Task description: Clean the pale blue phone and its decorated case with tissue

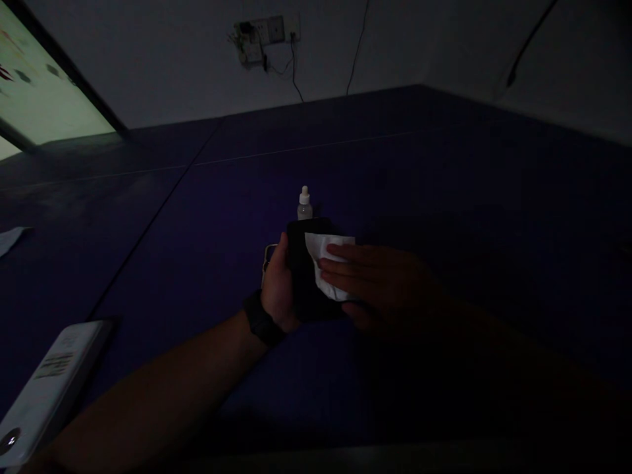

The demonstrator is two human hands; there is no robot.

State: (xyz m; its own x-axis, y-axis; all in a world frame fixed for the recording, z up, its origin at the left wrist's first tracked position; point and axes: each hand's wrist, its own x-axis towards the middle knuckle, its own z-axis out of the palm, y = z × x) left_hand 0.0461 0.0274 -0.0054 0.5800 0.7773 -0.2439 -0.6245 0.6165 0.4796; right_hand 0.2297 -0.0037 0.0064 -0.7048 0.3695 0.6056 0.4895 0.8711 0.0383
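The scene is very dark. My left hand [278, 284], with a dark band on the wrist, grips a black flat phone-like device [301, 276] by its left edge above the dark blue table [444, 197]. My right hand [380, 283] presses a white crumpled tissue [323, 253] flat against the device's face. A small clear dropper bottle with a white cap [305, 204] stands upright on the table just behind the device.
A white flat device with a label [47, 388] lies at the near left. A pale paper scrap [10, 238] sits at the far left edge. A lit screen [39, 99] glows at the back left. A wall socket with cables [261, 36] hangs behind.
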